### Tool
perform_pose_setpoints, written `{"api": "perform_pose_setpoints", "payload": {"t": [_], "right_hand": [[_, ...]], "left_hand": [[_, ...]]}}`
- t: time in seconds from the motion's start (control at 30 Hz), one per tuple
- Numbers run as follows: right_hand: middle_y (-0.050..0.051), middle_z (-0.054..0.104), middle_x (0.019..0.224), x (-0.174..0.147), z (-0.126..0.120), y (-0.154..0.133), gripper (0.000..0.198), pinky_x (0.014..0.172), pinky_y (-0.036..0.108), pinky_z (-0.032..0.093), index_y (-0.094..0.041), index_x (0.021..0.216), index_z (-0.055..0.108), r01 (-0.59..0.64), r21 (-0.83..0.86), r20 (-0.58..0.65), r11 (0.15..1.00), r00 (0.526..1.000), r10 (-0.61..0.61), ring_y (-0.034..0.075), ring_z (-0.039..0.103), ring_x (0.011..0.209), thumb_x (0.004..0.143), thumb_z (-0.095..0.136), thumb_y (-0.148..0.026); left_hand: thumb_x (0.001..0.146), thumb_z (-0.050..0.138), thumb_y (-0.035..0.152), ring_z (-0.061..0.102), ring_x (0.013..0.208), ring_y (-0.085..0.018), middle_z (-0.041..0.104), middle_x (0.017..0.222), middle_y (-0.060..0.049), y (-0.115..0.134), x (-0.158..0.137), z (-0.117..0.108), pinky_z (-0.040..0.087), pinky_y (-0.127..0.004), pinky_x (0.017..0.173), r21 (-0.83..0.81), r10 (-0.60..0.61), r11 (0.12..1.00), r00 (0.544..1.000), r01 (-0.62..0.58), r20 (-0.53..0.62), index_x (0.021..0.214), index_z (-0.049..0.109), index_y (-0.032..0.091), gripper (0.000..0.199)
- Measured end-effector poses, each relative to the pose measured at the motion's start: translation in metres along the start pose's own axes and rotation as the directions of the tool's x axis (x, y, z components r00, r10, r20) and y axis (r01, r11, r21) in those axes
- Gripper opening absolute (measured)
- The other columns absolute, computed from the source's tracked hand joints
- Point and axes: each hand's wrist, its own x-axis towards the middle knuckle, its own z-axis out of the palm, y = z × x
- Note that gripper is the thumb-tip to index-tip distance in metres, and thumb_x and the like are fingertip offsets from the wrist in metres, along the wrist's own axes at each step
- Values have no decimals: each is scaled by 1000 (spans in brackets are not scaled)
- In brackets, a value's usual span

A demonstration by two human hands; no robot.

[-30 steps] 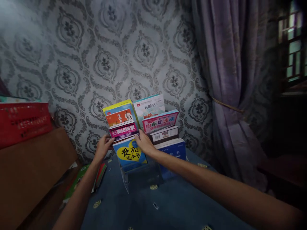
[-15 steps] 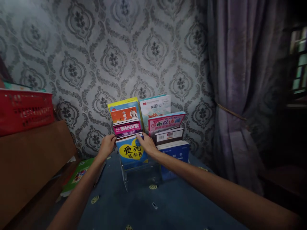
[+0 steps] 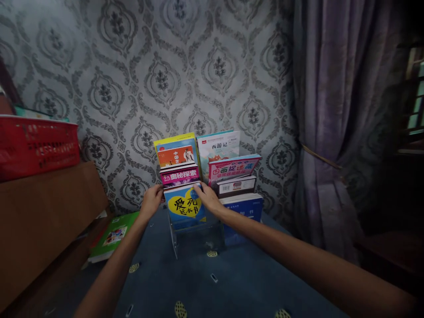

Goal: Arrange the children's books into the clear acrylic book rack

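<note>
A blue book with a yellow heart on its cover (image 3: 185, 206) stands at the front of the left row. My left hand (image 3: 152, 199) has its fingers curled at the book's upper left edge. At the upper right edge, my right hand (image 3: 208, 198) grips with its thumb over the front and the other fingers hidden behind. Behind it rise a purple book (image 3: 179, 176), an orange-covered book (image 3: 175, 156) and a yellow-edged one (image 3: 174, 138). A clear stand (image 3: 198, 240) is underneath.
To the right, a second row holds a blue book (image 3: 240, 214), a pink book (image 3: 232, 170) and a white-covered book (image 3: 218, 148). A green book (image 3: 114, 236) lies at left, beside a cardboard box (image 3: 46, 221) bearing a red basket (image 3: 39, 148). Patterned wall and curtain (image 3: 331, 110) stand behind.
The view has shifted slightly, so the whole scene sits a little further right. Both hands stay at the blue heart-covered book, which shows little movement against the stand.
</note>
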Motion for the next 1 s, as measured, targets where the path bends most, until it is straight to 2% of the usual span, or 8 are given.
{"api": "perform_pose_setpoints", "payload": {"t": [0.1, 0.23, 0.37, 0.47, 0.63, 0.77, 0.9, 1.0], "right_hand": [[13, 71, 119, -1, 2, 5, 48, 101, 39, 45, -15, 131, 57, 34, 18, -16, 999, 999, -34, 27, 64, 114, 98, 40, -45], [20, 60, 136, -2, 7, 13, 58, 109, 46, 40, -10, 139, 49, 98, -7, -79, 995, 992, -98, 31, 56, 128, 95, 41, -47], [21, 49, 147, -7, 11, 19, 66, 116, 50, 34, -11, 145, 41, 262, -72, -182, 963, 945, -271, 30, 42, 140, 95, 40, -53], [21, 42, 151, -17, 10, 18, 63, 117, 52, 32, -12, 146, 40, 349, -164, -212, 923, 901, -379, 29, 36, 144, 98, 36, -51], [19, 36, 156, -38, 9, 11, 52, 117, 51, 33, -14, 143, 45, 460, -339, -116, 820, 845, -522, 29, 32, 146, 100, 34, -40], [16, 34, 159, -54, 16, 13, 47, 118, 54, 27, -16, 143, 46, 527, -477, 3, 704, 801, -598, 28, 25, 150, 100, 35, -29], [18, 38, 156, -71, 29, 26, 45, 119, 55, 22, -13, 140, 49, 522, -583, 95, 622, 805, -586, 28, 26, 149, 99, 36, -24], [18, 40, 155, -84, 42, 42, 44, 117, 55, 24, -14, 139, 51, 526, -588, 147, 614, 817, -558, 27, 31, 147, 99, 36, -24]], "left_hand": [[85, 46, 17, 70, 70, -16, 75, 92, -8, -7, -1, 0, 58, -26, 60, -45, -5, 999, 1000, 4, -7, 107, 66, 14, 29], [83, 49, 17, 69, 69, -16, 72, 84, -5, -14, -2, -1, 56, -24, 55, -156, -16, 988, 999, 9, -47, 107, 63, 15, 27], [81, 50, 20, 68, 68, -16, 70, 84, -5, -17, -2, -3, 55, -24, 51, -218, -27, 976, 997, 11, -72, 105, 61, 16, 27], [80, 50, 23, 68, 68, -16, 70, 86, -5, -20, -7, -2, 53, -23, 50, -257, -32, 966, 996, 12, -77, 104, 60, 17, 26], [80, 50, 26, 69, 71, -16, 69, 87, -5, -33, -34, 10, 52, -22, 50, -314, -75, 948, 994, 48, -75, 105, 58, 17, 28], [80, 50, 26, 69, 77, -17, 69, 90, -6, -48, -66, 23, 53, -21, 51, -349, -108, 934, 993, 83, -52, 107, 58, 18, 29], [84, 47, 25, 69, 81, -18, 70, 93, -7, -67, -100, 34, 53, -22, 52, -305, -110, 947, 994, 103, -6, 110, 60, 18, 30], [89, 42, 24, 70, 81, -18, 72, 96, -7, -83, -127, 39, 53, -23, 53, -191, -101, 976, 994, 106, 40, 111, 61, 18, 30]]}}
